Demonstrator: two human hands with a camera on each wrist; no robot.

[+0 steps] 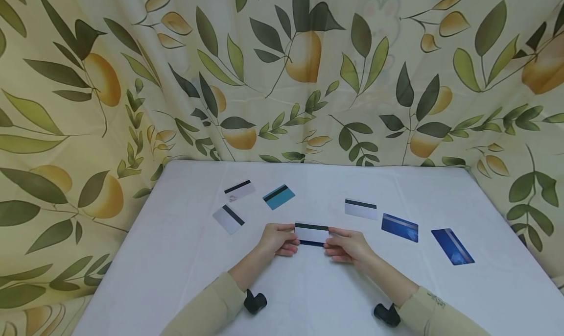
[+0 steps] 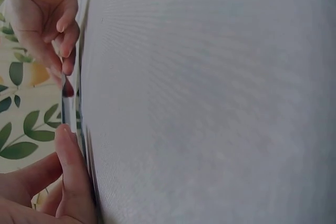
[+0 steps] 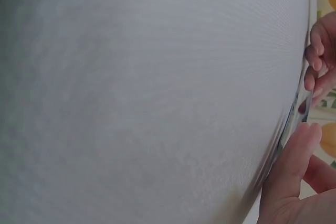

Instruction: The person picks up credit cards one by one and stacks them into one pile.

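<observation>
From where I stand, the person's left hand (image 1: 278, 239) and right hand (image 1: 347, 245) share one striped card (image 1: 311, 233), each with a narrow grip pinching a short end. It sits between them near the middle of the desk (image 1: 304, 297), apparently just clear of the cloth. Holding it by the ends likely keeps it level and leaves its face and dark stripe uncovered. A blue strip (image 1: 312, 243) shows under its near edge; whether that is a second card I can't tell.

Left of the hands lie a teal card (image 1: 279, 197) and two pale cards (image 1: 228, 220); to the right, a light card (image 1: 361, 209) and two blue cards (image 1: 399, 228). All lie flat and apart, stripes up, perhaps so each can be seen and picked up singly.
</observation>
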